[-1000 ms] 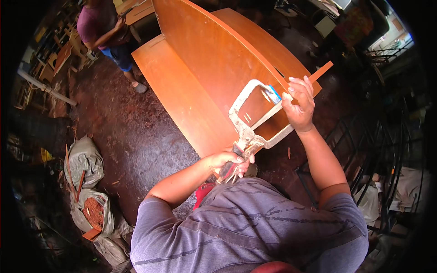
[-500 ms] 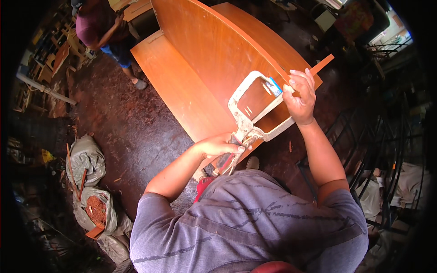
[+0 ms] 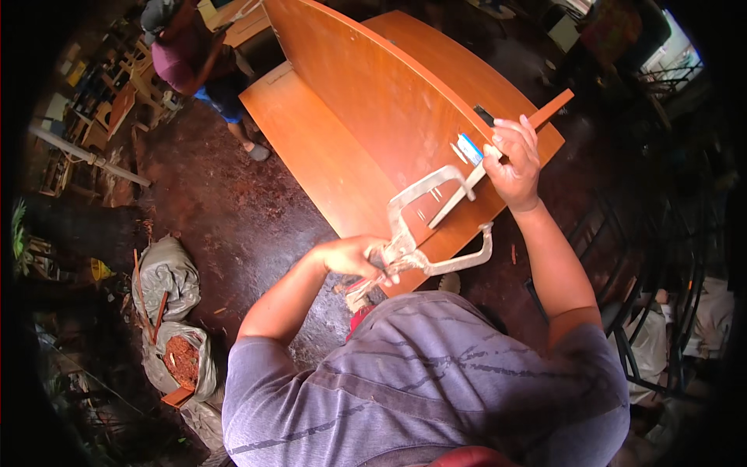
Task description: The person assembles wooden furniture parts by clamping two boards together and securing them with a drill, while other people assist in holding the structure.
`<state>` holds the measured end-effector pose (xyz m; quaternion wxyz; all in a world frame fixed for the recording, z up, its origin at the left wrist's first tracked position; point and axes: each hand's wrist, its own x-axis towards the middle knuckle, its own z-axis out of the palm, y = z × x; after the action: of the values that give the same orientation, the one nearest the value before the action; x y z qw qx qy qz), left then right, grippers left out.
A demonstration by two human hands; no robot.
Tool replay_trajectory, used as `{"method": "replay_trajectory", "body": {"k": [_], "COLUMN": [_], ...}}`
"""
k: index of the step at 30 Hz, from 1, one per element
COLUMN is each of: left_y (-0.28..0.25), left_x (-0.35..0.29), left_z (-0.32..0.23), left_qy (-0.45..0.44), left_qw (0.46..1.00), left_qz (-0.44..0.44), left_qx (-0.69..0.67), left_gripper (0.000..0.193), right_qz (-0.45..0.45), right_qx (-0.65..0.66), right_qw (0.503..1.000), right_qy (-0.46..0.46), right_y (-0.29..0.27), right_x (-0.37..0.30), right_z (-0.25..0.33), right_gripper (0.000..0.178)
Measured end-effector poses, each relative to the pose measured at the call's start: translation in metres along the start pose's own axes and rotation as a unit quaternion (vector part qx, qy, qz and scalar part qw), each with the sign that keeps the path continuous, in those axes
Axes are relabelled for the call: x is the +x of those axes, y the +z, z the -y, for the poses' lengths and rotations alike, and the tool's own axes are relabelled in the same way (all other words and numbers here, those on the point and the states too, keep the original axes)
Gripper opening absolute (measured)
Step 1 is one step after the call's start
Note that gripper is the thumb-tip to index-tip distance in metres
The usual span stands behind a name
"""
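My left hand (image 3: pixel 354 257) is closed around the handles of a worn, paint-spattered locking C-clamp (image 3: pixel 401 244). Its two curved jaws stand wide apart and point toward the near end of an orange-brown upright wooden panel (image 3: pixel 373 86), with no contact that I can make out. At that end my right hand (image 3: pixel 515 167) grips the panel's top corner, thumb on one side and fingers curled over. A thin wooden strip (image 3: pixel 554 108) sticks out beyond those fingers. Just left of the thumb is a blue-and-white patch (image 3: pixel 470 148) on the panel. My right palm hides the corner itself.
Flat boards (image 3: pixel 299 144) flank the upright panel. At the upper left stands another person (image 3: pixel 183 62) beside the far end. Sacks (image 3: pixel 167 280), one filled with shavings, lie on the left of the dark floor. Black metal frames (image 3: pixel 661 311) stand at the right.
My left hand has drawn the clamp back and down, away from the panel's corner; its jaws are now clear of the edge. The right hand keeps its hold.
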<state>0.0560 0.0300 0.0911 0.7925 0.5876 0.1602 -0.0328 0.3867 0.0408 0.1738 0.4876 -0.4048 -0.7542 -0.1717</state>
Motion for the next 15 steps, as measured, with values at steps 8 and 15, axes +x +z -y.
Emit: {"method": "replay_trajectory", "body": {"k": [8, 15], "left_y": [0.024, -0.008], "left_x": [-0.023, 0.030], "left_z": [0.025, -0.110], "left_qy": [0.251, 0.421], "left_qw": [0.919, 0.862], "left_qz": [-0.188, -0.126], "left_qx": [-0.238, -0.253], "left_gripper": [0.047, 0.051], "right_qz": [-0.010, -0.019], "right_qx": [-0.012, -0.017], "right_qw": [1.000, 1.000], "right_qy": [0.011, 0.006], "right_y": [-0.001, -0.009], "right_x": [-0.007, -0.003], "right_z": [0.008, 0.014], "right_gripper": [0.021, 0.019]}}
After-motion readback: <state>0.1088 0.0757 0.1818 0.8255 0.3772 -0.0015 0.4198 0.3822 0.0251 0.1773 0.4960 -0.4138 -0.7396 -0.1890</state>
